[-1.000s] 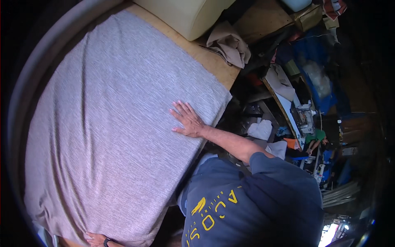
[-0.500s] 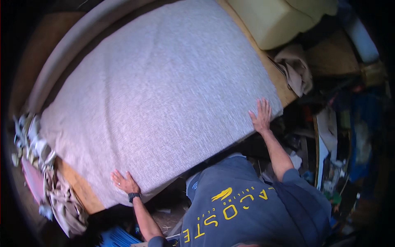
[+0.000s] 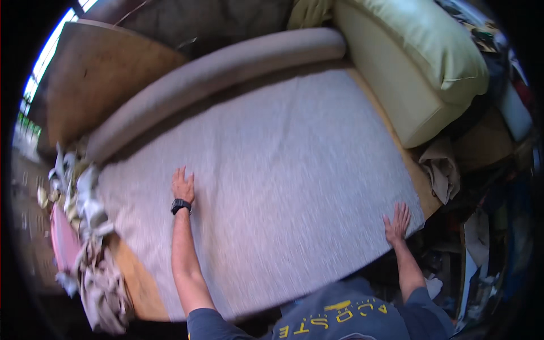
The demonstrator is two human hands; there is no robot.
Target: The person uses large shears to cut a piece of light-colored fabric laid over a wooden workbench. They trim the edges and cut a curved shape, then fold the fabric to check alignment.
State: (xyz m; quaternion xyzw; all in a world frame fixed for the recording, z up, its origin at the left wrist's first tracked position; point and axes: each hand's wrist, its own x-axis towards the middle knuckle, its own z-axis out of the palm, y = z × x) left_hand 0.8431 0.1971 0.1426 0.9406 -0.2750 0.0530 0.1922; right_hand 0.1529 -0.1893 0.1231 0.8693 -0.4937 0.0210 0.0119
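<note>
A wide sheet of pale grey ribbed fabric lies spread over a wooden table. Its far end runs into a long, thick roll of what looks like the same cloth. My left hand, with a dark watch on the wrist, reaches well in over the left part of the sheet, fingers stretched out. Near the front right corner, my right hand rests flat on the fabric with its fingers spread. Neither hand holds anything. Faint creases run across the cloth between them.
Bare wooden tabletop shows at the left edge. Fabric scraps hang there beside a pink piece. A cream upholstered block stands at the far right, near a crumpled beige cloth. Behind the roll leans a brown board.
My left hand has moved from the front edge farther in over the fabric. My right hand stays by the right corner. The view has shifted, showing more of the roll and background.
</note>
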